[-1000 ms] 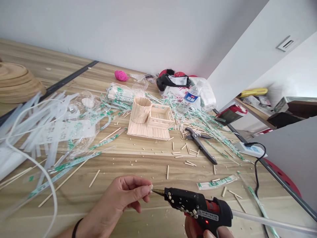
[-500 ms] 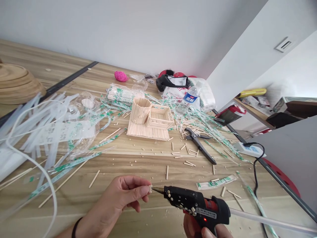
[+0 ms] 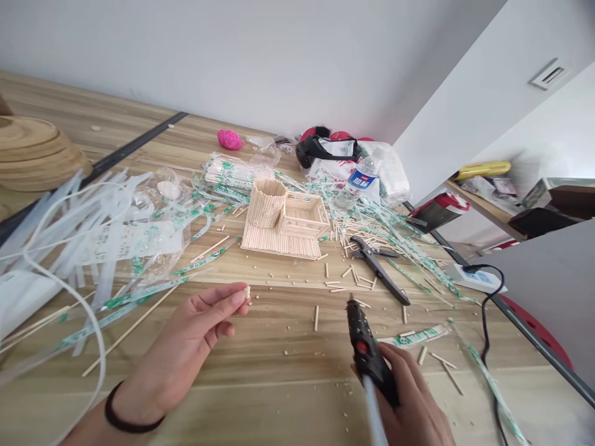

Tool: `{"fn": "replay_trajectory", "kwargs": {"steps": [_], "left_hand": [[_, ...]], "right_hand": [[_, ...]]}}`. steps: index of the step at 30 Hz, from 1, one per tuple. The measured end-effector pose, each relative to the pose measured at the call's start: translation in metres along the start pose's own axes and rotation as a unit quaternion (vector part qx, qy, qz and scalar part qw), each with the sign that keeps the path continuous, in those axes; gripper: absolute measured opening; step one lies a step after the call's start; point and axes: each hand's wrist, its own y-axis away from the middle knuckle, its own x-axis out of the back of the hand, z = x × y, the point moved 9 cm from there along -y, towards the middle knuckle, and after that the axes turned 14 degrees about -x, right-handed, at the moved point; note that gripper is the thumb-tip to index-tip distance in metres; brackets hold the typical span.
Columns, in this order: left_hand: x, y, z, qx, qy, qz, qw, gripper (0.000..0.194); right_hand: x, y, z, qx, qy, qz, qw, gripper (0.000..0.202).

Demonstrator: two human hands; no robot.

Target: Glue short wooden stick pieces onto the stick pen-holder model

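Observation:
Between thumb and forefinger, my left hand (image 3: pixel 199 331) pinches a small pale wooden piece (image 3: pixel 248 292) above the table; its exact form is too small to make out. My right hand (image 3: pixel 409 396) is wrapped round a black hot glue gun (image 3: pixel 365 347), its nozzle pointing away from me and a clear glue stick (image 3: pixel 373 409) trailing from its back. Beyond both hands stands a model built of wooden sticks: a flat stick base (image 3: pixel 279 243), a round stick cylinder (image 3: pixel 266 203) and an open rectangular stick box (image 3: pixel 304 214).
Grey-handled cutters (image 3: pixel 381 272) lie right of the model among cut sticks and green-printed wrappers (image 3: pixel 413 248). Spare glue sticks (image 3: pixel 106 266) and a white cable (image 3: pixel 83 303) spread at the left. A water bottle (image 3: pixel 360 179) and pink yarn (image 3: pixel 230 139) sit behind. A power strip (image 3: pixel 476 279) is at right.
My left hand has moved left and away from me with the small piece, off the nozzle. The glue gun has swung from pointing left to pointing forward.

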Motion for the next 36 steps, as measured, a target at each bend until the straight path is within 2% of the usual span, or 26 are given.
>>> {"fn": "replay_trajectory", "kwargs": {"steps": [2, 5, 8, 12, 15, 18, 20, 22, 26, 29, 32, 34, 36], "left_hand": [[0.002, -0.002, 0.002, -0.006, 0.0, 0.005, 1.0, 0.022], [-0.001, -0.003, -0.001, -0.009, 0.007, -0.009, 1.0, 0.021], [-0.004, -0.004, -0.003, -0.012, 0.009, -0.024, 1.0, 0.02], [-0.006, -0.004, -0.006, -0.007, 0.005, -0.029, 1.0, 0.02], [-0.006, -0.002, -0.008, 0.004, 0.003, -0.028, 1.0, 0.022], [-0.007, 0.0, -0.011, 0.012, -0.001, -0.025, 1.0, 0.023], [-0.008, 0.0, -0.012, 0.015, -0.004, -0.025, 1.0, 0.023], [-0.008, 0.001, -0.014, 0.019, -0.009, -0.03, 0.999, 0.022], [-0.009, 0.0, -0.015, 0.021, -0.012, -0.036, 0.999, 0.022], [-0.008, 0.0, -0.014, 0.015, -0.009, -0.032, 0.999, 0.023], [-0.009, 0.001, -0.013, 0.01, -0.012, -0.036, 0.999, 0.023], [-0.01, 0.001, -0.013, 0.011, -0.014, -0.042, 0.999, 0.023], [-0.012, 0.002, -0.014, 0.012, -0.02, -0.046, 0.999, 0.022]], "right_hand": [[-0.002, -0.012, 0.009, 0.028, 0.087, 0.032, 0.995, 0.03], [-0.008, -0.027, 0.029, 0.041, 0.157, 0.03, 0.986, 0.033], [-0.006, -0.037, 0.041, 0.047, 0.179, 0.039, 0.982, 0.043], [0.0, -0.046, 0.046, 0.058, 0.171, 0.055, 0.982, 0.052], [0.008, -0.049, 0.041, 0.083, 0.154, 0.057, 0.983, 0.054], [0.024, -0.047, 0.027, 0.103, 0.158, 0.078, 0.979, 0.054], [0.036, -0.043, 0.014, 0.1, 0.149, 0.095, 0.979, 0.045], [0.037, -0.038, -0.005, 0.112, 0.127, 0.081, 0.982, 0.036], [0.001, -0.019, -0.057, 0.195, 0.072, -0.048, 0.977, 0.027], [-0.031, -0.008, -0.084, 0.217, 0.062, -0.111, 0.968, 0.022], [-0.053, -0.003, -0.098, 0.223, 0.082, -0.127, 0.963, 0.023], [-0.062, -0.002, -0.1, 0.209, 0.095, -0.137, 0.963, 0.022], [-0.071, 0.001, -0.1, 0.189, 0.096, -0.173, 0.962, 0.021]]}}
